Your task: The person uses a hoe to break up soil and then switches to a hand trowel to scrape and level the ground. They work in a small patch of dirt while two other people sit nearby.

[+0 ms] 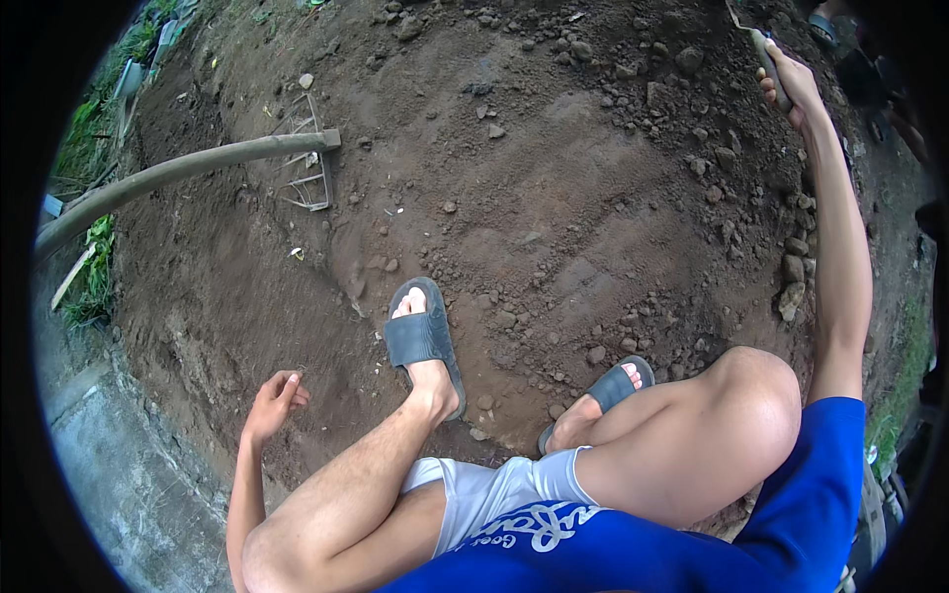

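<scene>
My right hand is stretched far forward and grips the grey handle of a small hand tool. A thin bent metal shank leads from that handle past the top edge, so the working end is not clearly seen. My left hand hangs beside my left leg, fingers loosely curled, with nothing visible in it. Dark loose soil spreads before me, strewn with clods and stones. At the left, a rake-like tool with metal tines lies on the ground, its thick wooden handle running to the left rim.
My feet, in dark slide sandals, are planted on the soil. Stones line the right side. A concrete slab borders the lower left, with grass above it. Another person's sandalled foot shows at top right.
</scene>
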The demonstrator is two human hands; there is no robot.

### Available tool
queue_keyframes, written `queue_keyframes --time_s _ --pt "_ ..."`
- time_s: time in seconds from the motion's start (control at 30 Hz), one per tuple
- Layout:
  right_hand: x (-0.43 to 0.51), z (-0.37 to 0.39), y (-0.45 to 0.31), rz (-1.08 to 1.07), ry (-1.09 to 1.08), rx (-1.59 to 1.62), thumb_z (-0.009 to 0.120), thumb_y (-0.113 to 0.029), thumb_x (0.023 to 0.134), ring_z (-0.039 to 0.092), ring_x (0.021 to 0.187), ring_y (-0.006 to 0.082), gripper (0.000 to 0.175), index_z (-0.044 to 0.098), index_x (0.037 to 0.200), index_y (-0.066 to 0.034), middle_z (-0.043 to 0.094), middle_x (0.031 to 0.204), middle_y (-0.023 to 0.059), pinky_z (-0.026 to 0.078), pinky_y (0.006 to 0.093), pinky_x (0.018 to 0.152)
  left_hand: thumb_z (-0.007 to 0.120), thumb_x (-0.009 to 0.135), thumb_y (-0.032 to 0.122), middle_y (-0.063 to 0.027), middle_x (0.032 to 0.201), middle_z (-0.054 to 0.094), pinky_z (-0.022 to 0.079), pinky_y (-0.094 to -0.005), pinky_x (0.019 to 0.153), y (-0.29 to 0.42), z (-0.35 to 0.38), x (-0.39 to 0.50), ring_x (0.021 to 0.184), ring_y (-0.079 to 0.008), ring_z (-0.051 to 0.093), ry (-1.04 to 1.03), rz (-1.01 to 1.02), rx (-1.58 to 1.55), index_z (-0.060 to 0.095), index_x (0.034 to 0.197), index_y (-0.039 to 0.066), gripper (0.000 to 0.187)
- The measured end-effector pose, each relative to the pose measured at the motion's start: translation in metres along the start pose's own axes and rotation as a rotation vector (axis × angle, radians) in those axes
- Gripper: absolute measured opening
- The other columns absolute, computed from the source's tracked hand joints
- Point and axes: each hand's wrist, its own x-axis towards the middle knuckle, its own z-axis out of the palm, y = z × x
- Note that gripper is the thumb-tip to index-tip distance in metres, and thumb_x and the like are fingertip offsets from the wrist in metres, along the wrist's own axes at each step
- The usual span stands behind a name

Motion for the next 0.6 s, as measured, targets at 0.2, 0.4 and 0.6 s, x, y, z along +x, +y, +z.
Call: queue_keyframes --time_s 0.2,0.4,0.6 --pt "-0.091 0.127 0.059 -0.076 -0.409 -0.48 0.055 -0.045 0.11 0.053 0.052 0.0056 0.055 0.06 0.147 -0.0044 0.056 0.07 -0.0009 0.043 0.0239 0.044 0.051 0.113 0.036 -0.0094 0.099 0.074 0.054 -0.0302 0.08 0.002 0.009 0.006 0.091 -0.015 0.07 -0.025 0.029 0.01 0.062 0.128 -0.002 0.042" --pt "-0.118 0.226 0.09 0.032 -0.417 -0.547 0.057 -0.047 0.108 0.058 0.05 0.0122 0.055 0.066 0.136 0.0 0.062 0.068 0.0039 0.047 0.0318 0.045 0.051 0.113 0.038 -0.0103 0.1 0.074 0.054 -0.0318 0.083 -0.006 0.003 0.01 0.093 -0.016 0.07 0.019 0.041 0.008 0.062 0.13 -0.001 0.044" --pt "-0.085 0.215 0.103 -0.081 -0.384 -0.619 0.059 -0.047 0.108 0.061 0.05 0.0121 0.051 0.074 0.127 -0.0029 0.062 0.063 0.003 0.049 0.0323 0.048 0.05 0.113 0.041 -0.0093 0.104 0.073 0.055 -0.0335 0.087 -0.023 0.012 0.015 0.097 -0.0166 0.069 0.011 0.036 -0.082 0.059 0.136 0.0 0.048"
